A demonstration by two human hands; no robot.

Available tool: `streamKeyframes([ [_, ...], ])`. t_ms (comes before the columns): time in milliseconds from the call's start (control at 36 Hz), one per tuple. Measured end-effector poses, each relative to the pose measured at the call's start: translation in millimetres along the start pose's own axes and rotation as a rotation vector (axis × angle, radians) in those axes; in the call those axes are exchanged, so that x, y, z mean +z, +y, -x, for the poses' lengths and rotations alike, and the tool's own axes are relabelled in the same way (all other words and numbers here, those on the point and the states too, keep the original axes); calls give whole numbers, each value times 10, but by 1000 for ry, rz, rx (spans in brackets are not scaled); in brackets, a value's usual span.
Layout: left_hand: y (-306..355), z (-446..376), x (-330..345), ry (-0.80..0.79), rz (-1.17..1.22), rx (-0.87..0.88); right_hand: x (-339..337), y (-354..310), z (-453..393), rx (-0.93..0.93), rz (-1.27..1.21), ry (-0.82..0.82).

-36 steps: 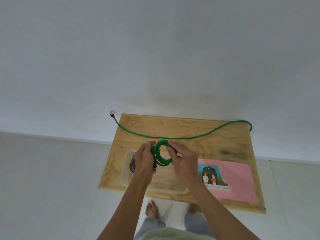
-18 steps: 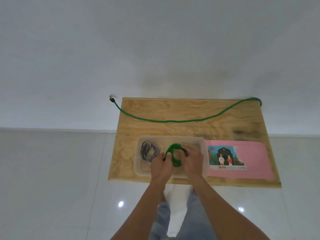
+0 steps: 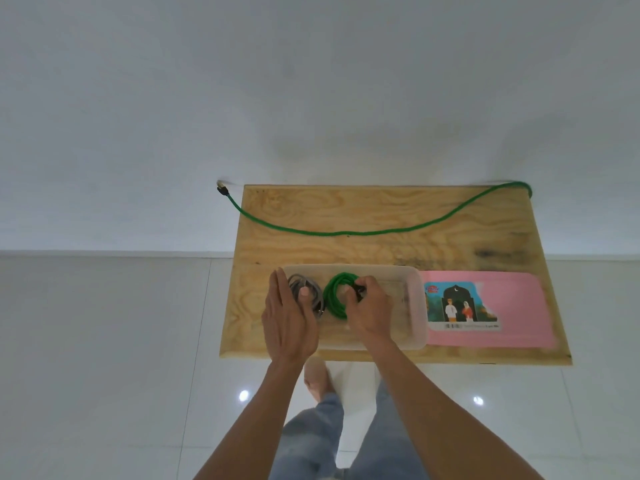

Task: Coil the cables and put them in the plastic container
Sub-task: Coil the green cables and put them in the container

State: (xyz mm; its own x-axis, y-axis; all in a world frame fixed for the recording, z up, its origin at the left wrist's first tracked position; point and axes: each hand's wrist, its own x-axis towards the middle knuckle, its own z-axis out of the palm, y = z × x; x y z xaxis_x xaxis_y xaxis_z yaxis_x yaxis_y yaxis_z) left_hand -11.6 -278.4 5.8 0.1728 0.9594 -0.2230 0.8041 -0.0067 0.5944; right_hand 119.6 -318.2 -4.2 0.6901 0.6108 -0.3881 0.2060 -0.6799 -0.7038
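Setting the green coil (image 3: 337,295) down inside the plastic container (image 3: 417,306), that's what this looks like to me. The right hand (image 3: 369,308) is curled around the coil's right side, fingers pinched on the dark plug end, and the coil sits just right of the grey coil (image 3: 304,294) that's already in the container's left half. The left hand (image 3: 289,318) is flat and spread, holding nothing, hovering over the container's left end with the thumb over the grey coil. Can't tell if it actually touches anything.

The bit that matters for what comes next, I reckon: there's one loose green cable (image 3: 346,233) not yet coiled. It lies on the bench (image 3: 381,209) beyond the container, on the far side from the person, and well apart from both hands. Its long axis runs left-right, roughly parallel to the container's long side, sagging toward the container in the middle. The plug end (image 3: 221,189) hangs off the bench's far left corner, past the container's left end, so the free left hand is the nearer one to that. The other end drops over the far right corner, where I can't see it.

Pink card (image 3: 485,308) sits touching the container's right end, not in the way.
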Motion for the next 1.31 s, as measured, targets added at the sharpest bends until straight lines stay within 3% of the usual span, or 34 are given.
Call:
streamKeyframes([
  [278,-7,-25,5,-26,-31,0,-134,-19,81,34,-10,-86],
  [806,162,-216,-341,-46,67,90,-477,-400,272,-83,-80,66],
  [1167,522,-1060,-433,-1,79,103,-860,-520,-768,-124,-5,67],
  [1306,516,-1401,-325,-100,-79,84,-874,-439,-1192,-88,95,-19],
])
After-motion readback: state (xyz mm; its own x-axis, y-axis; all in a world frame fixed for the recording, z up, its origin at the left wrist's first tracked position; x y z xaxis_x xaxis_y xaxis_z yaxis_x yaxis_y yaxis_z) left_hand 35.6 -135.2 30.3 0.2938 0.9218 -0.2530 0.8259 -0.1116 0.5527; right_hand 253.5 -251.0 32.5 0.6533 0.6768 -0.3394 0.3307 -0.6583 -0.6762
